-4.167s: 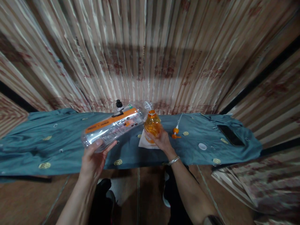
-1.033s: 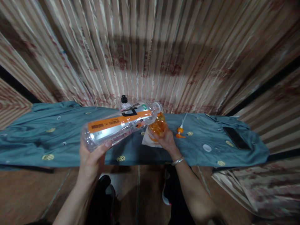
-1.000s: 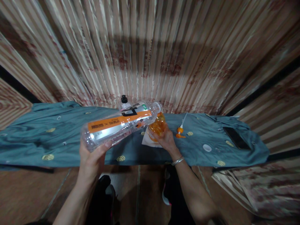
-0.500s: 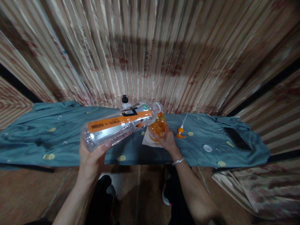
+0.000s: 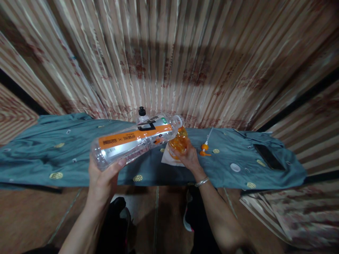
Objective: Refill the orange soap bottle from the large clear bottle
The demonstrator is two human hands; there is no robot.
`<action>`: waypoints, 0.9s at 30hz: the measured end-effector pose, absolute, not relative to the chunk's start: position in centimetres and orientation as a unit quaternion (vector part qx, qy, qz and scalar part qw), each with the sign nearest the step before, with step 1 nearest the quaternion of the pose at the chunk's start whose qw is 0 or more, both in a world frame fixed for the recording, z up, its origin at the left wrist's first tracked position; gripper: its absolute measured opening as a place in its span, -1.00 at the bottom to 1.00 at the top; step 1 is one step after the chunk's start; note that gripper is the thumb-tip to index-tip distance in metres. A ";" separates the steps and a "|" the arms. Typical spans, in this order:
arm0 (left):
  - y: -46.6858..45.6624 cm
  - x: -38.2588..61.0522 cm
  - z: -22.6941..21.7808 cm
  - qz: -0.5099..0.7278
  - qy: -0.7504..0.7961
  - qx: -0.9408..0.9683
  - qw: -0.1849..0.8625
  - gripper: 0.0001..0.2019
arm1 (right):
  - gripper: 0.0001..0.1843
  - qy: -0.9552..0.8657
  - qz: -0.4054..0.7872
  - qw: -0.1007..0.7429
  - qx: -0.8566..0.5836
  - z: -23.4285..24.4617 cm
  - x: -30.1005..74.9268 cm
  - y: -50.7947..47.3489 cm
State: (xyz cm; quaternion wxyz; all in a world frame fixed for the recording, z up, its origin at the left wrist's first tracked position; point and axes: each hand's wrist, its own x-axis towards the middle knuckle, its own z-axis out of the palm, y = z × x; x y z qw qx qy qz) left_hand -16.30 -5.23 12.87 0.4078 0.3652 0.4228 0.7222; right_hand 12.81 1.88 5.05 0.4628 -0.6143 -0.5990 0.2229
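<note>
My left hand (image 5: 106, 173) is closed round the base of a large clear plastic bottle (image 5: 135, 139) with an orange and silver label. The bottle is tilted, its uncapped neck to the right, over the top of an orange see-through bottle (image 5: 178, 141). Around that orange bottle my right hand (image 5: 188, 155) is wrapped. A white cloth or paper (image 5: 169, 158) lies beneath it. To the right of my right hand lies an orange pump top (image 5: 203, 148) with a pale tube. Whether liquid flows between the two bottles I cannot tell.
A bottle with a black cap (image 5: 142, 112) stands behind the clear bottle. On the right of the blue-green cloth-covered table (image 5: 79, 151) lie a white round lid (image 5: 235, 167) and a dark phone (image 5: 267, 156). A striped curtain (image 5: 169, 63) hangs close behind.
Both hands keep their hold and place, with the clear bottle still tilted over the orange one. Only a very slight shift of the whole view shows.
</note>
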 end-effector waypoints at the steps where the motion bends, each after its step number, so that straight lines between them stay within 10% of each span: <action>1: -5.2 -16.3 12.8 0.722 0.424 0.365 0.407 -0.12 | -0.35 -0.602 0.218 0.462 -0.614 5.0 12.8 1.9; 27: -5.2 -16.0 13.4 0.733 0.430 0.330 0.410 -0.06 | -0.35 -0.607 0.231 0.482 -0.588 4.8 13.0 1.9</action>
